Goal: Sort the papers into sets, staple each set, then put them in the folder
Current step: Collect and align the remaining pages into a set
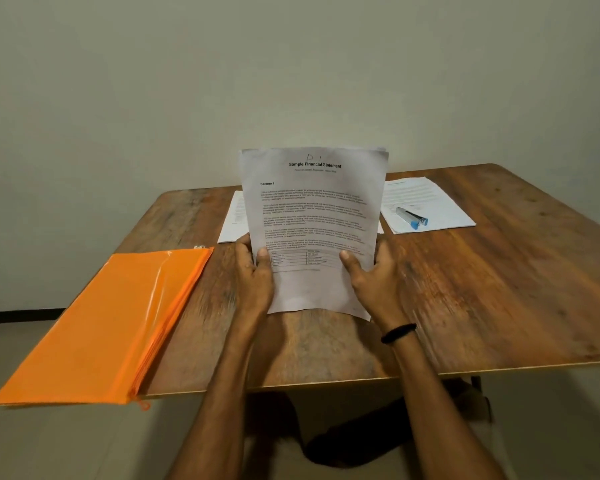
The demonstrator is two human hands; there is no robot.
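Left hand & right hand clasp w/ fingers the lower sides of the paper set, upright over the counter; stapler lies beyond to the right, on other papers, nearer the right hand, prob. next.

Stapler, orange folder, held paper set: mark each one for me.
stapler (412, 218), head view, middle of its body.
orange folder (111, 320), head view, centre of its cover.
held paper set (314, 209), head view, printed front page.
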